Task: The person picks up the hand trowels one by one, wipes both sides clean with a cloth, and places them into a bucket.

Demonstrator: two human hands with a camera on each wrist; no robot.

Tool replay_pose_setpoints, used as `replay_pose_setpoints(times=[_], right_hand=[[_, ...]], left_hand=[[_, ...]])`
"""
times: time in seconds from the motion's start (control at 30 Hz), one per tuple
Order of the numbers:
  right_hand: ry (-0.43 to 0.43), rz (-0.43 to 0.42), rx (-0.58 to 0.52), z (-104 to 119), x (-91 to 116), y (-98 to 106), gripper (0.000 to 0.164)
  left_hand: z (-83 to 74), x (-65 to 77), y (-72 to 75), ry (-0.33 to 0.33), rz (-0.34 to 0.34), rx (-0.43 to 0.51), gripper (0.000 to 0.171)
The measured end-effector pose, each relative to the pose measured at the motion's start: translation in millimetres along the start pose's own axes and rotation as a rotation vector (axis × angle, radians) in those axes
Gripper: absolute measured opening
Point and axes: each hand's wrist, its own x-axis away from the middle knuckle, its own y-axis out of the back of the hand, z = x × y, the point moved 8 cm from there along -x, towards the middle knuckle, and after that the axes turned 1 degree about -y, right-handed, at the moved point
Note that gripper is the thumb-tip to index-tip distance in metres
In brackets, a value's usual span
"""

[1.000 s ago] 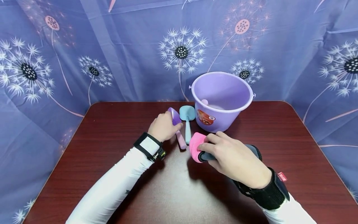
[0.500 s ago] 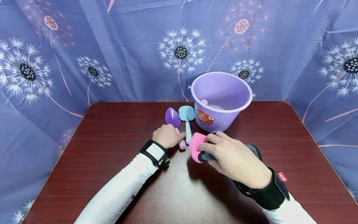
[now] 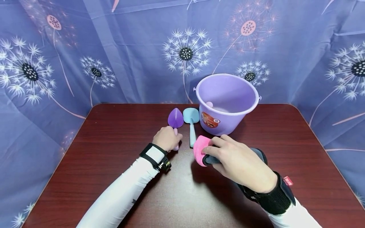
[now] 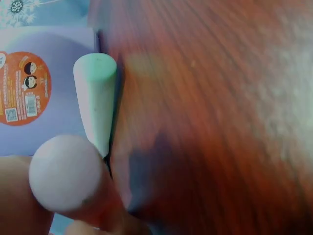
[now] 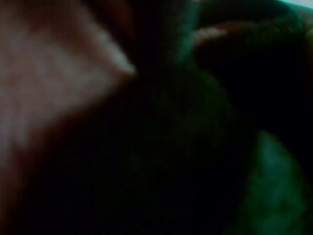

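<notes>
I see the left hand (image 3: 166,138) curled round the trowel (image 3: 175,118) by its handle (image 4: 67,174), beside the shovel (image 3: 191,116); the right hand (image 3: 239,164) grips a soft-looking pink-grey item (image 3: 201,148). Trowel judged light, stiff, slick; mid-handle hold best. Count: one trowel, one shovel, one pink-grey item, one bucket (image 3: 231,122), one knob (image 3: 209,104) inside.

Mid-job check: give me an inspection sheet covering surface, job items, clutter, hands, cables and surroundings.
Surface: wood-grain table, glare toward the front.
Job items: purple trowel in hand; blue spade lying beside the upright purple bucket; a pink rounded end shows inside the bucket, rest hidden.
Clutter: nothing seen.
Left hand: grips the trowel's handle.
Right hand: holds a pink-and-grey item, kind unclear; right wrist view too dark to help.
Cables: nothing seen.
Surroundings: blue flower-print fabric behind the table.
</notes>
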Motion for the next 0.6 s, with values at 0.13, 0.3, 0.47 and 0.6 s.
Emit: replay_pose_setpoints(times=[0.13,0.3,0.47,0.6], right_hand=[[0.000,-0.005,0.000,0,1,0,0.040],[-0.004,-0.008,-0.007,-1,1,0,0.040],[-0.006,-0.018,-0.016,-2,1,2,0.040],[0.002,-0.036,-0.017,-3,1,3,0.039]], left_hand=[[6.2,0.4,5.2,0.003,-0.026,0.011,0.039],[17.3,1.6,19.7,0.000,-0.118,0.002,0.031],[22.3,10.5,43.9,-0.030,-0.231,-0.012,0.030],[23.8,23.7,65.1,-0.069,-0.312,-0.013,0.033]])
